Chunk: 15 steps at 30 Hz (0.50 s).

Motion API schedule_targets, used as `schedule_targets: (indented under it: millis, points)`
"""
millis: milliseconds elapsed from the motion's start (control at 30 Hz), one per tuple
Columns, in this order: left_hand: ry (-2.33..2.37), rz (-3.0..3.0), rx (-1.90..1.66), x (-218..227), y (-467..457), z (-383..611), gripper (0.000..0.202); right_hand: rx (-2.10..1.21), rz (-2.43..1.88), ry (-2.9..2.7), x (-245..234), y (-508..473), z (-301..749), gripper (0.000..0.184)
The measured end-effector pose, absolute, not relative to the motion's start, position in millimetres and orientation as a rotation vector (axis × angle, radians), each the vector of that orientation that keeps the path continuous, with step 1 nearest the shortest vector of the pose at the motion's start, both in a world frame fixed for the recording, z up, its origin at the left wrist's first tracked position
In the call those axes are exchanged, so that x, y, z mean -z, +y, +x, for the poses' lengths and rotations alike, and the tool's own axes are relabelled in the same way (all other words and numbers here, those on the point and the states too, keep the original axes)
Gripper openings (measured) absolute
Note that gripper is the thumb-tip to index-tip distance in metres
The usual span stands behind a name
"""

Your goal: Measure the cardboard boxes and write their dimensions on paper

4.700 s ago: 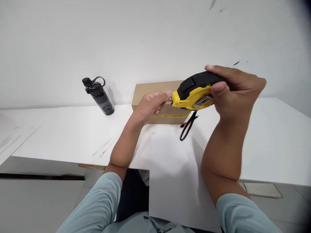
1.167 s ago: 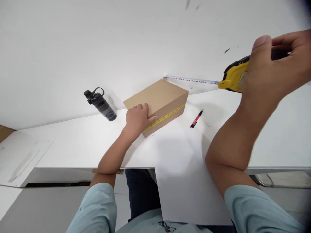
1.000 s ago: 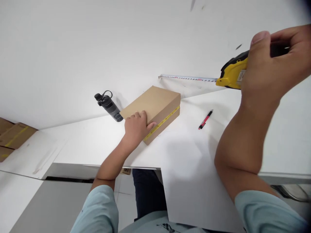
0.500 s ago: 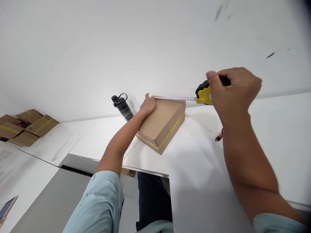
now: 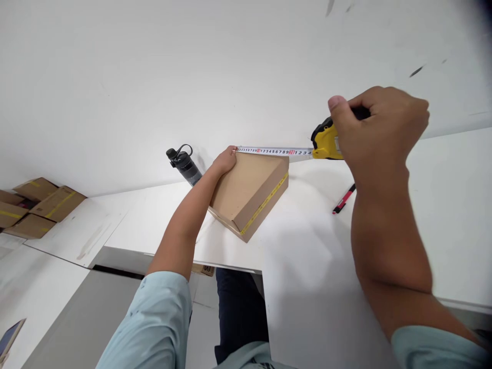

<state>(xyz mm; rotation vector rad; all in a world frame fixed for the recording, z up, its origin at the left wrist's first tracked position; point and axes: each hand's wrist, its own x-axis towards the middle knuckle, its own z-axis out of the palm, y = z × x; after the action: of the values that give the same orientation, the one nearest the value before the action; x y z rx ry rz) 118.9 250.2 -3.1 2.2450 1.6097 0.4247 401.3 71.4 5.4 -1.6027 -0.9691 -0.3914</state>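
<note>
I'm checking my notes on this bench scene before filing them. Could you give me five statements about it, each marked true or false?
1. The right hand grips a yellow-and-black tape measure. True.
2. The white, numbered tape blade is fully wound in. False: the blade is drawn out along the far edge of the brown cardboard box.
3. The left hand is at the box's far left corner, by the blade's free end. True.
4. The dark plastic bottle stands on top of the box. False: the bottle is to the box's left.
5. The red-and-black pen lies right of the box. True.
</note>
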Motion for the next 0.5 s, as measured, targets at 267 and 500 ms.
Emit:
schedule_targets:
  millis: [267,500]
  points:
    - [1.559,2.421,-0.367,-2.3,247.5,124.4,0.051,0.379,-1.544,-1.043,-11.0,55.9,396.6,0.031]
    - [1.649,2.476,-0.301,-2.9,247.6,132.0,0.05,0.252,-1.553,-1.175,-8.3,58.8,389.9,0.023]
